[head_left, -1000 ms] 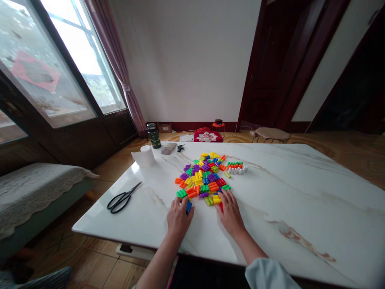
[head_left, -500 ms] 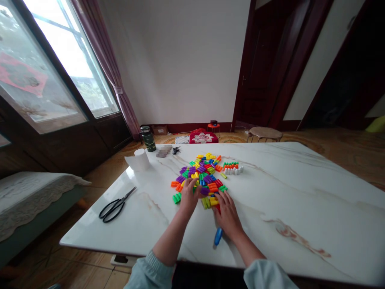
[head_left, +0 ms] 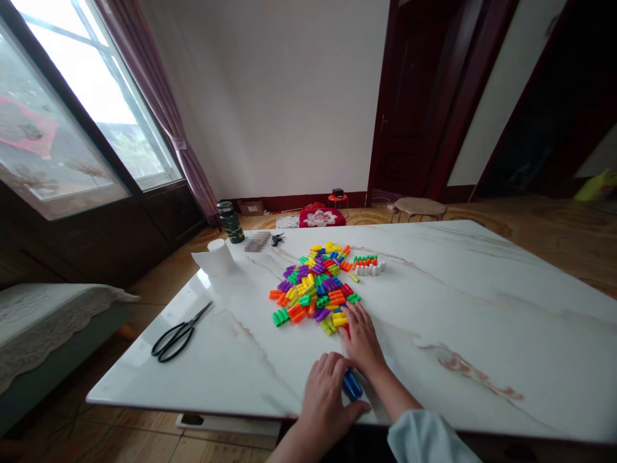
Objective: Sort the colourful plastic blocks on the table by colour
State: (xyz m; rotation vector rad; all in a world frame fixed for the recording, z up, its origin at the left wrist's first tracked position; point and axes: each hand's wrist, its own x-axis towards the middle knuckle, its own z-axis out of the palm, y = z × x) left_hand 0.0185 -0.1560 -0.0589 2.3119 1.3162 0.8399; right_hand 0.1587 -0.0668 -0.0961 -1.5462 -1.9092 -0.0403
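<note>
Head view: left hand point(head_left: 326, 395) has thumb and fingers spread around the closer blue tubes point(head_left: 353, 384), whose long axis slants toward the near table edge point(head_left: 216, 409); beyond, right hand point(head_left: 362, 341) reaches the tube pile point(head_left: 307, 281), grip unclear.

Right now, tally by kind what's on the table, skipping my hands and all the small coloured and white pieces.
Scissors: 1
White roll: 1
Camouflage flask: 1
Small black item: 1, possibly keys
Total: 4
Not counted: the pixelated patch beside the flask, since what it hides can't be told.
</note>
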